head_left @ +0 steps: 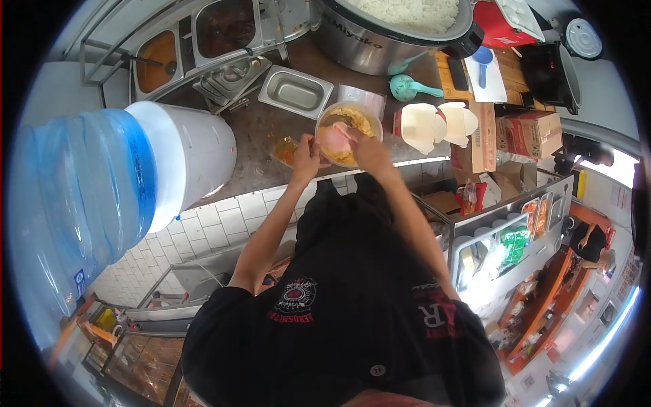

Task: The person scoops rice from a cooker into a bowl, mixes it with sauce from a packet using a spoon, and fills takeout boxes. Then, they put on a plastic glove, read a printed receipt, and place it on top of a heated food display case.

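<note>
Bowl (378, 125): on the dark countertop (254, 146), near its front edge, yellow food (361, 119) inside. Pink item (335, 138) seen over the food in the bowl; exact type can't be told.

Left hand (309, 160): at the bowl's left side, fingers bent. Whether the rim is gripped can't be told. Right hand (370, 153): closed, fingers curled at the bowl's right side, by the pink item. Grip on it looks likely, but contact is partly hidden.

Around the bowl:
- Left, just beside the left hand: small clear bag (285, 150) with orange contents.
- Behind, to the left: empty metal pan (296, 93).
- Directly behind: clear plastic packaging (365, 100).
- Right: open white food cartons (418, 129), set side by side.
- Behind, to the right: teal scoop (405, 88).
- Farther behind: large silver cooker (369, 51), filled with white rice (413, 11).
- Far right: cardboard boxes (530, 133); blue scoop (483, 58) on a white sheet (494, 83).
- Far left: white bucket (200, 146), large blue water bottle (91, 190) past it.

Another person (588, 239) is seen well apart from the bowl, at the right of the view.
</note>
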Tool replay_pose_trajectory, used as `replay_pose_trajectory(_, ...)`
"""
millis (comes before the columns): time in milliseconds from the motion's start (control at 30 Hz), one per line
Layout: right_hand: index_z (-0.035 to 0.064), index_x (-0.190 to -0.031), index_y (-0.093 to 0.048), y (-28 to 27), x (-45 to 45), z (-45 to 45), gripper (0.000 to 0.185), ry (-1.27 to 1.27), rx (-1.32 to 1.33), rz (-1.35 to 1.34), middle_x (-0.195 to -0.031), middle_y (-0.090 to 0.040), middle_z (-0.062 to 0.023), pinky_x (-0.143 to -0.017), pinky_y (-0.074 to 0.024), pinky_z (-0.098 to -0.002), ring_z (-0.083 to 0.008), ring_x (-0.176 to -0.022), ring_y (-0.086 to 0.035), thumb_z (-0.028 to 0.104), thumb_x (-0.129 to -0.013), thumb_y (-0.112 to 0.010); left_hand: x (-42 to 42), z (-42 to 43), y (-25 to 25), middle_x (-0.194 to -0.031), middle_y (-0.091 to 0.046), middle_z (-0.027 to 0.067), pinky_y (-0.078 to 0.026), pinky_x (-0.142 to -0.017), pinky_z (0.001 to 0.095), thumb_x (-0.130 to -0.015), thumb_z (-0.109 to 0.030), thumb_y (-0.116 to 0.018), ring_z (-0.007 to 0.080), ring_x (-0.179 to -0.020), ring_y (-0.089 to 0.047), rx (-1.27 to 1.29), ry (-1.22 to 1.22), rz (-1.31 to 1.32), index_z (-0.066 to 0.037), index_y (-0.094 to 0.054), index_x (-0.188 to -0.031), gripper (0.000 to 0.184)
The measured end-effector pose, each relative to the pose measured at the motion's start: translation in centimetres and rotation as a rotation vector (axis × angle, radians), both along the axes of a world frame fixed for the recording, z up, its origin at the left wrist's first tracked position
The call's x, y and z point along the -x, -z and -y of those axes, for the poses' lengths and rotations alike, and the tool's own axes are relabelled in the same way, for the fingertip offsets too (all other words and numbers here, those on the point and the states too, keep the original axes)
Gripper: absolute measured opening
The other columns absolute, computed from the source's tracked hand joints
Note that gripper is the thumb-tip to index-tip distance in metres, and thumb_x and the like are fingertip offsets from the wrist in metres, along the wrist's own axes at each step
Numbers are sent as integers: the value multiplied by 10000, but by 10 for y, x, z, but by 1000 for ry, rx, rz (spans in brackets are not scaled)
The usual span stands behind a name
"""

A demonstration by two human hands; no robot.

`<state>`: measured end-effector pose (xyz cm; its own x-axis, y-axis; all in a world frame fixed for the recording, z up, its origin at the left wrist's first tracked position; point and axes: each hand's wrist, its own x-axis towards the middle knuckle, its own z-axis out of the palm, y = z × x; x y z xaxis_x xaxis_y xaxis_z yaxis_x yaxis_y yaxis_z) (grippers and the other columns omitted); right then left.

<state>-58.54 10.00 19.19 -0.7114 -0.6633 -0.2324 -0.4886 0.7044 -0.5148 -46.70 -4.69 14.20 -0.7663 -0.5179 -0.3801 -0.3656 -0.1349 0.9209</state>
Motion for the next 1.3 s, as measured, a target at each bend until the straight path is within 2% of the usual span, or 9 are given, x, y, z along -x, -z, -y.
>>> replay_pose_trajectory(133,142,-1204,-653,-59,10,-6,297,-104,-260,-30,-896,-687,-248,-723,-531,-534,-445,-847,-661,224,-957,-511,-14,-31,-10,-1139,-541,163,-606,-774,432,-1064,-306,-412,297,-988,-669,-342,-163,32,-51,-422,-1170,277)
replay_pose_trajectory(333,98,-1320,-528,-59,-13,-15,363,151,-44,12,-833,-650,-312,-646,-495,-591,-488,-740,-638,170,-965,-491,-39,-44,-17,-1116,-590,175,-591,-793,379,-1042,-340,-472,292,-909,-706,-675,280,292,-15,-453,-1276,401)
replay_pose_trajectory(433,99,-1372,-460,-59,-8,-18,411,301,49,-55,-837,-648,-318,-667,-483,-610,-503,-755,-631,150,-965,-486,-27,-15,-8,-1003,-620,120,-612,-585,347,-1016,-343,-525,220,-837,-708,-272,9,48,-12,-521,-1130,350)
replay_pose_trajectory(600,77,-1366,-492,16,-11,7,426,150,41,-46,-860,-669,-278,-708,-516,-562,-456,-797,-658,173,-951,-476,18,24,-11,-995,-578,105,-646,-597,384,-1020,-226,-518,207,-808,-668,-78,129,59,-24,-471,-1071,214)
replay_pose_trajectory(733,80,-1256,-595,-49,9,-10,355,-134,-117,12,-836,-678,-253,-713,-540,-532,-426,-782,-677,184,-943,-463,8,17,-5,-983,-544,97,-652,-628,400,-1026,-196,-496,228,-823,-665,-139,26,65,-36,-429,-1080,182)
replay_pose_trajectory(867,131,-1245,-620,-6,-1,-14,317,-48,-233,-67,-825,-663,-282,-704,-519,-557,-465,-769,-651,217,-968,-491,-22,-29,3,-971,-530,101,-644,-634,416,-1036,-155,-461,278,-851,-699,-303,-70,22,-50,-383,-1110,151)
replay_pose_trajectory(1067,142,-1327,-550,-72,-13,8,373,417,55,-15,-793,-660,-285,-658,-522,-560,-458,-726,-656,168,-963,-469,-23,-44,-9,-935,-559,123,-639,-660,411,-1041,-137,-437,311,-875,-720,-366,-94,9,-43,-359,-1086,129)
replay_pose_trajectory(1167,107,-1328,-526,17,-27,16,423,339,-106,-214,-718,-673,-197,-623,-554,-488,-376,-644,-678,98,-907,-485,-23,-49,0,-917,-573,137,-644,-680,408,-1040,-145,-444,297,-885,-717,-227,-51,17,-34,-371,-1056,134)
replay_pose_trajectory(1300,77,-1250,-597,-15,2,3,366,-116,-158,-92,-823,-690,-227,-664,-562,-496,-364,-755,-701,210,-922,-504,-20,-48,-11,-906,-574,138,-651,-681,409,-1034,-145,-458,266,-902,-707,-265,-96,-27,-23,-394,-1041,137)
